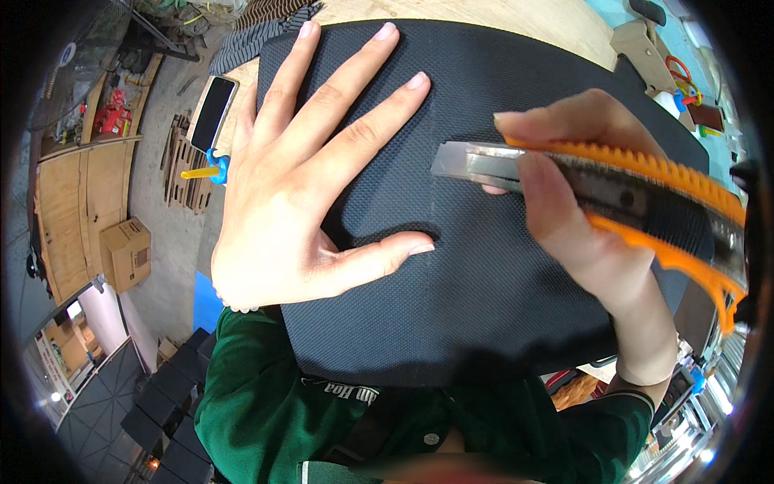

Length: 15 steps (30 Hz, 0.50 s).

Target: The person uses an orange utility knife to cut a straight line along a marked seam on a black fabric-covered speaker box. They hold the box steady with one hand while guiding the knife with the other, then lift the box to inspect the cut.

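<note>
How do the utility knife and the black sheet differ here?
Colour: the utility knife mixes orange, black and silvery metal, while the black sheet is black throughout.
Shape: the knife is long and narrow; the sheet is broad and covers far more area.
Pose: the knife is held over the sheet, which lies spread out below.
Shared: both show texture, ridged on the knife, finely patterned on the sheet.

A broad, black, finely textured sheet [476, 274] lies flat on a pale wooden worktop [556, 24], a faint line [430, 310] running down its middle. Over it, an orange, black and metal utility knife [637, 194] is held tilted, its short silver blade [453, 159] extended and pointing left near that line; whether the blade touches is unclear
</note>
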Available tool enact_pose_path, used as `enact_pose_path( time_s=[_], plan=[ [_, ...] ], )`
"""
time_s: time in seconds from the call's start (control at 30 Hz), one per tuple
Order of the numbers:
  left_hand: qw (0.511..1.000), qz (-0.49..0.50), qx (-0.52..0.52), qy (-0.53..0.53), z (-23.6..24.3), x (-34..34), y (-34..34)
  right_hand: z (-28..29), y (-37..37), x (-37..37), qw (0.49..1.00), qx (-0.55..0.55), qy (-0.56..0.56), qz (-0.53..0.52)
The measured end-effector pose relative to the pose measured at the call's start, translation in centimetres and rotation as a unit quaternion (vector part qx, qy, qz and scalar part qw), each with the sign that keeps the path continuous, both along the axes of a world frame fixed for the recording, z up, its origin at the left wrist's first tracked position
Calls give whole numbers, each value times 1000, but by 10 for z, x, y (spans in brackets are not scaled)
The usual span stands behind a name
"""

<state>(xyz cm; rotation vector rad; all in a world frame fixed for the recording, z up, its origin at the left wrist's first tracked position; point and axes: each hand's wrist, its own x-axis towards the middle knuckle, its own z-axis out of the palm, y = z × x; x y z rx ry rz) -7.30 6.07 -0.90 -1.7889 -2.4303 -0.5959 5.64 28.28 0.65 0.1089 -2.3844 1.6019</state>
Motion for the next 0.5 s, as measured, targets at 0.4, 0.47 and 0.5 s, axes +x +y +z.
enact_pose_path(
  time_s=[0.4,0.47,0.5],
  plan=[
    [1000,-3,7,2,-2,0,0,-10,1,-1,998,-53,43,9],
    [1000,-4,6,3,-2,0,0,-9,1,-2,997,-60,41,13],
    [1000,-4,6,2,-1,0,0,-8,1,-2,997,-69,34,18]
  ],
)
